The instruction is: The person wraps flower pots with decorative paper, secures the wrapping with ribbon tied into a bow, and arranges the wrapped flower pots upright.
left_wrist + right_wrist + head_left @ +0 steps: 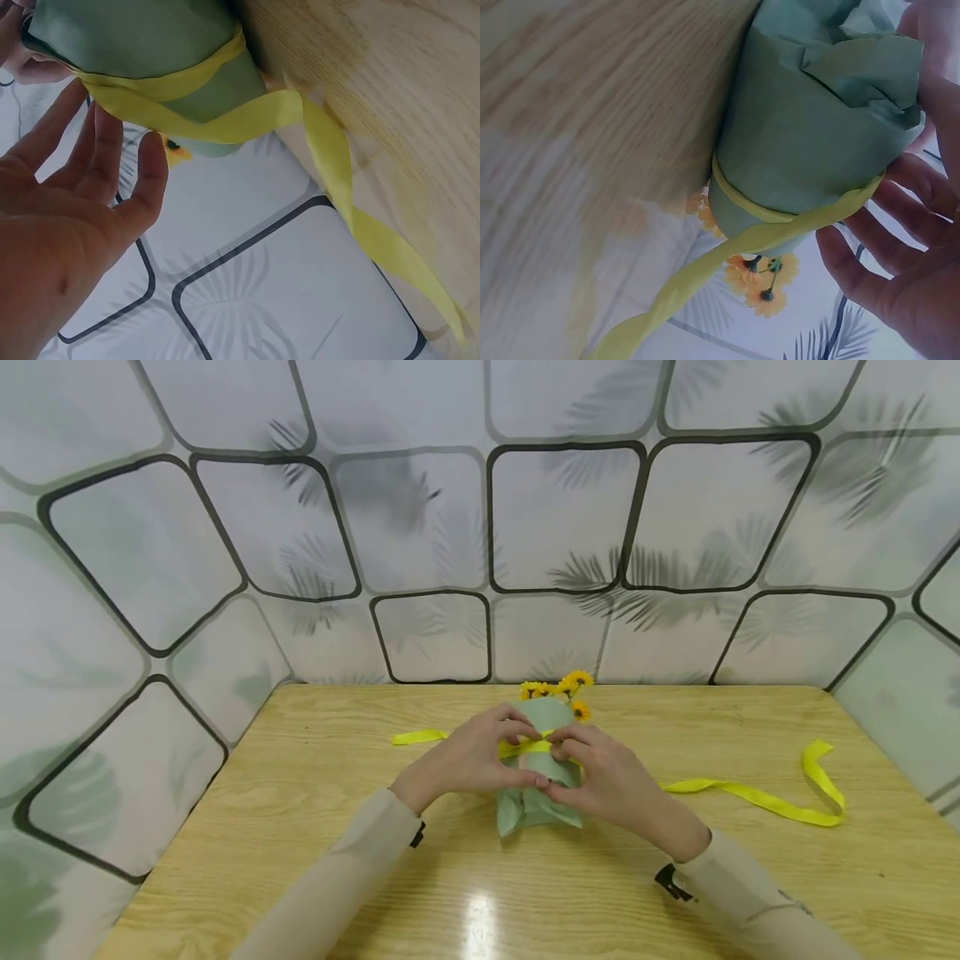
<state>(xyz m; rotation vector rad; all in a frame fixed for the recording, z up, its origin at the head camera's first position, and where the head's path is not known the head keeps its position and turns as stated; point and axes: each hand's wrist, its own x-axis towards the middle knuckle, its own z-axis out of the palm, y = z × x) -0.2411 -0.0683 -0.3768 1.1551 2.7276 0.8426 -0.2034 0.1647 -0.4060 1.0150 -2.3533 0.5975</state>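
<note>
A bouquet wrapped in pale green paper (543,714) lies on the table, its yellow flowers (577,682) at the far end. A yellow ribbon (757,797) circles the wrap, and its crossing is at the top between the hands. My left hand (480,753) pinches the ribbon at that crossing from the left, fingertips against the band (180,124). From the right, my right hand (611,777) pinches the ribbon (810,217) at the same spot. Both thumbs rest near each other on the paper. The fingertips partly hide the crossing.
The wooden table (300,860) extends around the bouquet. One ribbon tail (420,737) lies to the left; the longer one trails right and curls near the right side. A patterned curtain-like wall (427,635) borders the table's back and sides.
</note>
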